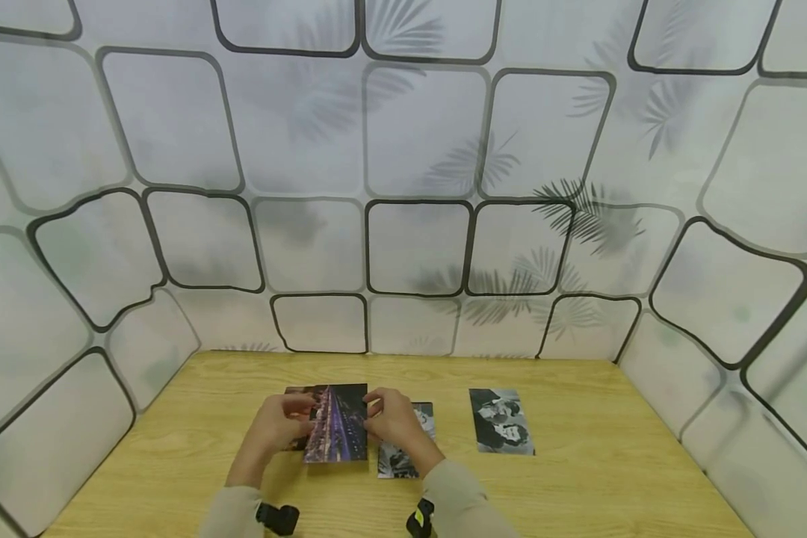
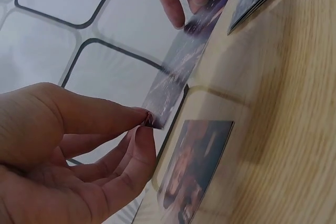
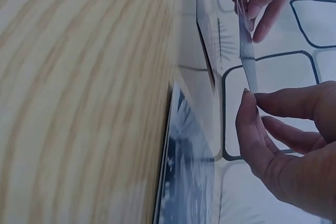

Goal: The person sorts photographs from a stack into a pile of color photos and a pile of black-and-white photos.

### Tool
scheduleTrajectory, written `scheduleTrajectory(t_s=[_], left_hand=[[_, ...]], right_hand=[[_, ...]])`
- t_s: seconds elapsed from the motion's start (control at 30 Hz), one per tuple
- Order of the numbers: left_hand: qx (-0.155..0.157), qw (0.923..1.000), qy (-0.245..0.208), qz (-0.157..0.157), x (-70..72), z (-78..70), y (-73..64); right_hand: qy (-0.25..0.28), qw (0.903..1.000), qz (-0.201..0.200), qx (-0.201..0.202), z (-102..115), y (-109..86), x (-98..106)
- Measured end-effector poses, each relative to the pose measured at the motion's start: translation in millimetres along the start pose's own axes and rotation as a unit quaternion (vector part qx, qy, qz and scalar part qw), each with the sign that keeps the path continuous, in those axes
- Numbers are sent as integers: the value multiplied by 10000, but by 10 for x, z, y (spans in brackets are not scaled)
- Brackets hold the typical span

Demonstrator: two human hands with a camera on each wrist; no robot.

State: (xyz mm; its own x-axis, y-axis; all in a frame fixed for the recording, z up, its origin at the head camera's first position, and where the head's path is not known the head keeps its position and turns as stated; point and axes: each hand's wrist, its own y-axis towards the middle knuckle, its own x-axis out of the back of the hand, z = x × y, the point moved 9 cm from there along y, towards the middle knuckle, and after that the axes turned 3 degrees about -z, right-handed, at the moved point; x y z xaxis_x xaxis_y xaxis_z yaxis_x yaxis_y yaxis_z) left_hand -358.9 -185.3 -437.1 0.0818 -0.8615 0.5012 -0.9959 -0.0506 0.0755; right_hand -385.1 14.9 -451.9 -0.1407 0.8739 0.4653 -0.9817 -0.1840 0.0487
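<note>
A photo print [image 1: 338, 430] of a purple-lit night city scene is held up off the table, tilted. My left hand [image 1: 276, 427] pinches its left edge between thumb and fingers. At the opposite edge, my right hand [image 1: 397, 420] pinches it too; in the right wrist view the print [image 3: 245, 40] appears nearly edge-on. Behind my left hand a darker colour photo [image 2: 197, 166] lies on the table, partly covered in the head view. Below my right hand are black-and-white photos [image 1: 398, 462], which look like a small stack from the right wrist.
Another black-and-white photo [image 1: 502, 422] lies on the wooden table [image 1: 592, 448], to the right of my hands. A patterned backdrop [image 1: 417, 246] with rounded squares and leaves rises behind the table and along both sides.
</note>
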Motion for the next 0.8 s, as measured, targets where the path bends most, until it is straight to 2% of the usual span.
scheduleTrajectory(t_s=[0.33,0.67,0.8], left_hand=[[230,9997,23,-77,161,126,10],[553,9974,-215,-400,284,297,72],[644,9964,-143,-529,328,344,85]], right_hand=[[309,9994,-15,-132,94,81,-147],[618,9978,-173,-187,139,163,-309],[510,9983,-272,-65,173,217,-357]])
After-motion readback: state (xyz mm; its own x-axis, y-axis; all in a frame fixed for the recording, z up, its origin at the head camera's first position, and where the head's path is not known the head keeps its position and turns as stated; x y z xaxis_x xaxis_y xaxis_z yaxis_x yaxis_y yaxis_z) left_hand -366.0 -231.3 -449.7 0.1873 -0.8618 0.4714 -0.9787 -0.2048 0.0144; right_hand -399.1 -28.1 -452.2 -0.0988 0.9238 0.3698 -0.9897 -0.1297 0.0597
